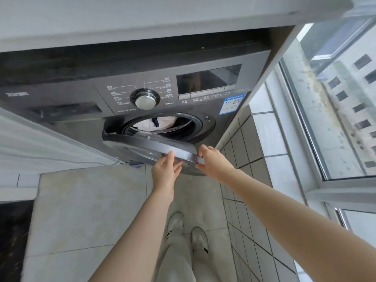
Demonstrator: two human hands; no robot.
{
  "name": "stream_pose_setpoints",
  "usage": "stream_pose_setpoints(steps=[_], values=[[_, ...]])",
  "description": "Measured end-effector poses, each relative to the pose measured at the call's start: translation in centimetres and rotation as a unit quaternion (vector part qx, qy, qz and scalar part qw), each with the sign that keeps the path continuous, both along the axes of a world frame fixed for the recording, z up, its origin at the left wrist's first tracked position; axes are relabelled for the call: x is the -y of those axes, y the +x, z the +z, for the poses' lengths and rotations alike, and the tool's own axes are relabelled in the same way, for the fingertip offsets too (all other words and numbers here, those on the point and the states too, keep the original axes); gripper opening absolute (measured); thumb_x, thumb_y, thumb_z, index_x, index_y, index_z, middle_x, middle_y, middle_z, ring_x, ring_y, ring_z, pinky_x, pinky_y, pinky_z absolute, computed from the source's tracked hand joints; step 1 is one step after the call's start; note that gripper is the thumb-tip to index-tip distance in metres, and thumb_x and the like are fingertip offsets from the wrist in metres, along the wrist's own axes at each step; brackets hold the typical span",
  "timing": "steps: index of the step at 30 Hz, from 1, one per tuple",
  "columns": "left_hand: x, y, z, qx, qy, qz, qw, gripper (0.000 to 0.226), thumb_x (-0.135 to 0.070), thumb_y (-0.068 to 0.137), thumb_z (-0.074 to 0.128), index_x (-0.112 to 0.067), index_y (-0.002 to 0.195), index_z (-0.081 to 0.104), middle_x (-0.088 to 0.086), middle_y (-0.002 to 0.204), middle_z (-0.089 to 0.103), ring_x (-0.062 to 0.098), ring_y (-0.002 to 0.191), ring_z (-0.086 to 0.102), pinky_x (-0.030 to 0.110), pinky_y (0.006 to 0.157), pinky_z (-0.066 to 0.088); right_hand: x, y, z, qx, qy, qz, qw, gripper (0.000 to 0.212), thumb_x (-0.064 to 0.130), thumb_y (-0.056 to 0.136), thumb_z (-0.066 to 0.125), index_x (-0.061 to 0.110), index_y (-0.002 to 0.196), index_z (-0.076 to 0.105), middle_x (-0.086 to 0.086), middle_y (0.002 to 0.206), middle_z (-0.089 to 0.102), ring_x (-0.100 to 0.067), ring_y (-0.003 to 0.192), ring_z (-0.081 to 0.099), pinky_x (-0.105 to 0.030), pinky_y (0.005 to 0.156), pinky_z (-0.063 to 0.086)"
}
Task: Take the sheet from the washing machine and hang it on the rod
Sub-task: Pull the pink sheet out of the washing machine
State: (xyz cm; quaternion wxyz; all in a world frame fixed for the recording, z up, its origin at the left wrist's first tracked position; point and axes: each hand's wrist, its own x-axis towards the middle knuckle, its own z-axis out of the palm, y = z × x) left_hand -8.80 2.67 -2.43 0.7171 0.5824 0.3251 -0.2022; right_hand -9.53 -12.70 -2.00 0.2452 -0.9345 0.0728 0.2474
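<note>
One dark washer (142, 94) sits under a counter (142, 19), its left side cut off. Its door (150, 147) is half open. Right hand (213, 161) grips the door's edge; left hand (165, 170) rests open-fingered against it. One white sheet (156, 124) is partly hidden in the drum.

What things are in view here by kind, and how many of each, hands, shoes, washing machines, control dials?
Hands: 2, left hand and right hand, both on the door edge
Shoes: 2
Washing machines: 1
Control dials: 1
Total: 6
</note>
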Motion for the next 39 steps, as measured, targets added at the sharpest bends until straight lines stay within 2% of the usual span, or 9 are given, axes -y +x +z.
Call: stream_pose_setpoints(steps=[8, 11, 15, 23, 26, 31, 34, 36, 39], values=[[-4.8, -5.7, 1.1, -0.003, 0.048, -0.004, 0.999, 0.018, -0.029, 0.094, 0.058, -0.014, 0.103, 0.063, 0.013, 0.109, 0.068, 0.018, 0.093, 0.070, 0.025, 0.075, 0.055, -4.5, -6.6, -0.4, -0.067, 0.069, 0.000, 0.995, 0.069, 0.034, 0.089, 0.064, 0.013, 0.145, 0.029, -0.011, 0.137, 0.048, -0.031, 0.123, 0.047, -0.039, 0.097, 0.043], [-6.8, -6.9, 1.4, -0.004, 0.068, -0.016, 0.998, 0.025, -0.028, 0.094, 0.058, -0.010, 0.111, 0.062, 0.008, 0.104, 0.070, 0.020, 0.093, 0.070, 0.023, 0.073, 0.056, -7.0, -8.2, 0.1, -0.069, 0.083, -0.023, 0.994, 0.070, 0.036, 0.089, 0.063, 0.012, 0.145, 0.028, -0.012, 0.136, 0.051, -0.032, 0.120, 0.050, -0.038, 0.094, 0.043], [-9.6, -8.2, 1.9, -0.002, 0.092, -0.046, 0.995, 0.017, -0.026, 0.095, 0.056, -0.012, 0.104, 0.062, 0.002, 0.096, 0.069, 0.019, 0.088, 0.071, 0.025, 0.075, 0.055, -10.9, -9.6, 1.1, -0.084, 0.116, -0.030, 0.989, 0.075, 0.033, 0.090, 0.062, 0.011, 0.149, 0.021, -0.014, 0.137, 0.049, -0.032, 0.122, 0.048, -0.033, 0.092, 0.041], [-16.2, -9.0, 1.2, 0.025, 0.161, -0.184, 0.969, 0.014, -0.032, 0.093, 0.057, -0.022, 0.087, 0.063, 0.008, 0.095, 0.071, 0.027, 0.089, 0.070, 0.042, 0.078, 0.058, -18.7, -12.4, 1.8, -0.116, 0.115, -0.108, 0.981, 0.058, 0.025, 0.095, 0.055, 0.013, 0.145, 0.029, -0.016, 0.126, 0.057, -0.035, 0.114, 0.052, -0.036, 0.088, 0.045], [-19.0, -9.1, 1.3, 0.028, 0.178, -0.222, 0.958, 0.012, -0.031, 0.092, 0.058, -0.023, 0.084, 0.062, 0.010, 0.092, 0.072, 0.028, 0.084, 0.070, 0.044, 0.077, 0.058, -21.8, -13.1, 2.0, -0.129, 0.122, -0.140, 0.974, 0.057, 0.025, 0.094, 0.056, 0.012, 0.144, 0.031, -0.015, 0.125, 0.059, -0.034, 0.118, 0.050, -0.036, 0.090, 0.043], [-23.8, -9.1, 1.5, 0.020, 0.179, -0.255, 0.950, 0.012, -0.027, 0.092, 0.058, -0.017, 0.094, 0.064, 0.012, 0.094, 0.071, 0.028, 0.084, 0.070, 0.039, 0.074, 0.058, -26.8, -13.5, 1.9, -0.165, 0.138, -0.181, 0.960, 0.064, 0.029, 0.090, 0.063, 0.012, 0.143, 0.033, -0.011, 0.125, 0.059, -0.030, 0.121, 0.050, -0.033, 0.094, 0.042], [-26.8, -9.1, 1.2, 0.021, 0.192, -0.273, 0.942, 0.022, -0.031, 0.092, 0.058, -0.014, 0.105, 0.065, 0.007, 0.100, 0.072, 0.022, 0.082, 0.071, 0.037, 0.080, 0.054, -29.8, -13.4, 1.4, -0.196, 0.156, -0.226, 0.941, 0.067, 0.032, 0.085, 0.068, 0.009, 0.140, 0.036, -0.009, 0.123, 0.062, -0.028, 0.120, 0.052, -0.034, 0.097, 0.044], [-28.5, -9.1, 1.2, 0.021, 0.207, -0.272, 0.940, 0.028, -0.033, 0.092, 0.057, -0.014, 0.112, 0.065, 0.005, 0.103, 0.071, 0.021, 0.085, 0.071, 0.039, 0.085, 0.054, -31.8, -13.3, 0.8, -0.214, 0.163, -0.252, 0.930, 0.077, 0.038, 0.082, 0.071, 0.010, 0.143, 0.033, -0.008, 0.127, 0.060, -0.027, 0.124, 0.050, -0.037, 0.101, 0.043], [-30.7, -9.1, 1.4, 0.023, 0.241, -0.258, 0.935, 0.033, -0.035, 0.091, 0.058, -0.013, 0.115, 0.065, 0.007, 0.106, 0.071, 0.025, 0.095, 0.067, 0.043, 0.088, 0.053, -34.9, -13.1, 0.2, -0.227, 0.183, -0.280, 0.915, 0.078, 0.043, 0.080, 0.072, 0.012, 0.142, 0.036, -0.008, 0.129, 0.058, -0.027, 0.119, 0.055, -0.041, 0.097, 0.048]])
